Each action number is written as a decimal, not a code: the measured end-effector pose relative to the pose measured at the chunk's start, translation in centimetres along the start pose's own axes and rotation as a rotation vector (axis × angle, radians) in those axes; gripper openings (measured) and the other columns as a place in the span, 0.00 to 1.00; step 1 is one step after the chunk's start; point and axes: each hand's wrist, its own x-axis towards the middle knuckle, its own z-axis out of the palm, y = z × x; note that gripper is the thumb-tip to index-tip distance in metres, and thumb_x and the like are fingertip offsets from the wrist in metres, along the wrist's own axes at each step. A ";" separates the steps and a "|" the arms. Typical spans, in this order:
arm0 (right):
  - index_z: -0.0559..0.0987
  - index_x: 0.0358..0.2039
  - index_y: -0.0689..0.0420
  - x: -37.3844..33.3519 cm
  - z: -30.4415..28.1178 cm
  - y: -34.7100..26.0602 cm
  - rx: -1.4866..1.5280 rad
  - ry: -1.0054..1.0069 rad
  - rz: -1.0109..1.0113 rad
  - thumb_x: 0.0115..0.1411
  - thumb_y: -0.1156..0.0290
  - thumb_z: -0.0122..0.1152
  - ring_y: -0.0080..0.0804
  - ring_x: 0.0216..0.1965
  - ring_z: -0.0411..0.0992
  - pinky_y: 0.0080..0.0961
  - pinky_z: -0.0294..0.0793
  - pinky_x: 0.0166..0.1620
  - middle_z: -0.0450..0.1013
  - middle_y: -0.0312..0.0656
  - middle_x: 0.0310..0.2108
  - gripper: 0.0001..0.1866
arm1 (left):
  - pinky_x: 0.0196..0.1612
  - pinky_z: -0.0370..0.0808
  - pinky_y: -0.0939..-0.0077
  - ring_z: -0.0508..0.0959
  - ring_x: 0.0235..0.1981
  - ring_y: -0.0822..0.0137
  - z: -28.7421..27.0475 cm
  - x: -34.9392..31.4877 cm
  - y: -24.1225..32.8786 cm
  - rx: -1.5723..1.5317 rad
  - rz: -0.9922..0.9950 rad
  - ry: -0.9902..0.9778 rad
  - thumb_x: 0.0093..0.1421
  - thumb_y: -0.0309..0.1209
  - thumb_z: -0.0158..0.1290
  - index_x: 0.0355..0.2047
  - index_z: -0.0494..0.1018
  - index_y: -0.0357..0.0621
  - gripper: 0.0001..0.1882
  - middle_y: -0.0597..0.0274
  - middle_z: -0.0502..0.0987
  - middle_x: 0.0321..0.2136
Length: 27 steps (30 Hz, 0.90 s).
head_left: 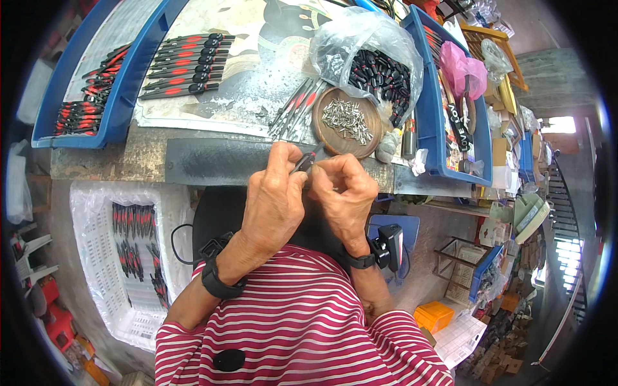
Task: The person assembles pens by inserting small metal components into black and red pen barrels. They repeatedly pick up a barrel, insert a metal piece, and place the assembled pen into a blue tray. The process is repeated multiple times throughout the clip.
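Note:
My left hand (273, 201) is closed round a slim black-and-red pen-like piece (302, 162) at the bench's front edge. Close beside it, the fingers of my right hand (346, 198) are pinched together near the piece's end; whatever they hold is too small to make out. Just beyond my hands stands a round wooden bowl (335, 147) with many small silver metal parts (349, 121). Several slim pieces with red and silver parts (297, 108) lie left of the bowl. Behind it, an open clear plastic bag (331, 45) spills short black parts (381, 77).
Black-and-red pieces (185, 67) lie in a row on the bench, beside a blue tray (119, 122) with more. A blue bin (460, 175) with a pink bag (463, 71) stands at right. Below left, a plastic-lined white basket (96, 283) holds bundled pieces.

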 end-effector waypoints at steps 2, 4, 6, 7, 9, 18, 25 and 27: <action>0.74 0.28 0.65 0.3 -0.5 0.2 0.355 -0.066 0.271 0.55 0.80 0.60 0.19 0.20 0.70 0.14 0.70 0.24 0.74 0.39 0.22 0.04 | 0.29 0.73 0.64 0.79 0.29 0.47 -0.2 0.0 -0.1 -0.047 -0.065 -0.026 0.56 0.17 0.43 0.40 0.61 0.31 0.11 0.38 0.74 0.27; 0.73 0.32 0.66 0.4 -0.5 0.3 0.366 -0.090 0.284 0.55 0.80 0.59 0.20 0.20 0.70 0.16 0.71 0.25 0.73 0.40 0.23 0.06 | 0.29 0.73 0.65 0.79 0.27 0.49 -0.2 0.1 -0.2 -0.051 -0.015 -0.021 0.56 0.17 0.43 0.40 0.61 0.31 0.11 0.39 0.74 0.25; 0.73 0.35 0.67 0.5 -0.7 0.4 0.419 -0.100 0.306 0.55 0.80 0.58 0.21 0.21 0.70 0.16 0.71 0.25 0.72 0.39 0.22 0.07 | 0.28 0.73 0.67 0.79 0.25 0.52 -0.2 0.0 -0.3 -0.081 -0.020 -0.042 0.56 0.17 0.43 0.40 0.61 0.31 0.11 0.41 0.75 0.24; 0.72 0.36 0.67 0.5 -0.8 0.4 0.412 -0.103 0.320 0.55 0.80 0.58 0.21 0.21 0.69 0.16 0.71 0.25 0.72 0.39 0.23 0.08 | 0.28 0.73 0.68 0.78 0.24 0.54 -0.2 0.1 -0.4 -0.113 -0.048 -0.065 0.56 0.17 0.44 0.40 0.61 0.31 0.11 0.41 0.75 0.24; 0.72 0.39 0.68 0.7 -0.8 0.5 0.419 -0.127 0.332 0.56 0.79 0.57 0.21 0.21 0.69 0.16 0.71 0.24 0.71 0.39 0.23 0.10 | 0.26 0.72 0.72 0.77 0.22 0.60 -0.5 0.3 -0.7 -0.206 -0.104 -0.105 0.56 0.17 0.44 0.39 0.61 0.31 0.10 0.44 0.75 0.23; 0.74 0.38 0.66 1.0 -0.9 0.6 0.606 -0.196 0.366 0.61 0.69 0.56 0.18 0.19 0.65 0.13 0.66 0.22 0.70 0.36 0.22 0.12 | 0.19 0.63 0.86 0.67 0.18 0.79 -2.2 0.8 0.0 -0.554 -0.439 -0.259 0.57 0.19 0.47 0.39 0.62 0.33 0.10 0.61 0.72 0.20; 0.76 0.35 0.63 1.1 -0.7 0.5 0.665 -0.209 0.309 0.60 0.70 0.59 0.14 0.18 0.61 0.11 0.60 0.21 0.69 0.32 0.20 0.09 | 0.16 0.58 0.87 0.65 0.16 0.80 -2.5 0.8 0.6 -0.610 -0.416 -0.312 0.61 0.27 0.49 0.39 0.63 0.35 0.10 0.61 0.72 0.19; 0.77 0.35 0.63 1.1 -0.7 0.4 0.666 -0.204 0.325 0.59 0.70 0.59 0.14 0.18 0.61 0.11 0.59 0.21 0.69 0.32 0.20 0.08 | 0.16 0.56 0.88 0.65 0.16 0.81 -2.5 0.8 0.5 -0.636 -0.424 -0.322 0.61 0.30 0.50 0.38 0.63 0.35 0.11 0.61 0.72 0.18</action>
